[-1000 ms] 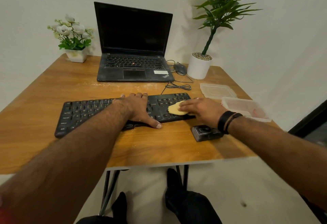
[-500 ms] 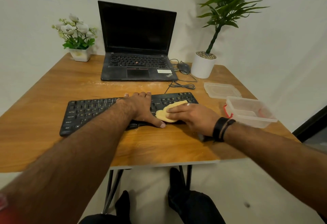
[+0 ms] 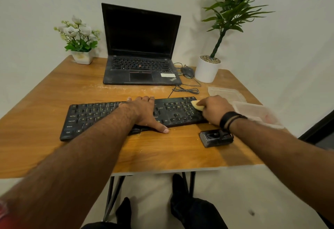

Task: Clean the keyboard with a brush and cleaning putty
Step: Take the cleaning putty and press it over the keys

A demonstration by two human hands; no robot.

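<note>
— While your left hand point(image 3: 144, 113) lies flat across the middle of the black keyboard point(image 3: 101, 116), fingers straight and thumb down on the bench point(image 3: 162, 153) at the near edge, what is your right doing?

— Your right hand point(image 3: 216, 110) has its grip curled round a pale yellow lump of cleaning putty point(image 3: 197, 105), pressed on the keys at the keyboard's far right end.

— Can any writing be read?

— On the keyboard's left column you can make out "Caps Lock", "Shift" and "Ctrl", and another "Ctrl" in the bottom row right of your thumb. The open laptop point(image 3: 141, 48) behind it carries "ThinkPad" at its front right corner, beside a white sticker whose print is too small to read. Its screen is dark.

— And around you?

— A small dark boxy object point(image 3: 216, 138) sits on the bench just below your right wrist. A clear tub point(image 3: 256, 113) and its lid point(image 3: 226, 93) lie to the right. A mouse point(image 3: 188, 71) rests between the laptop and a white potted plant point(image 3: 207, 69), with a flower pot point(image 3: 82, 57) at the far left
</note>
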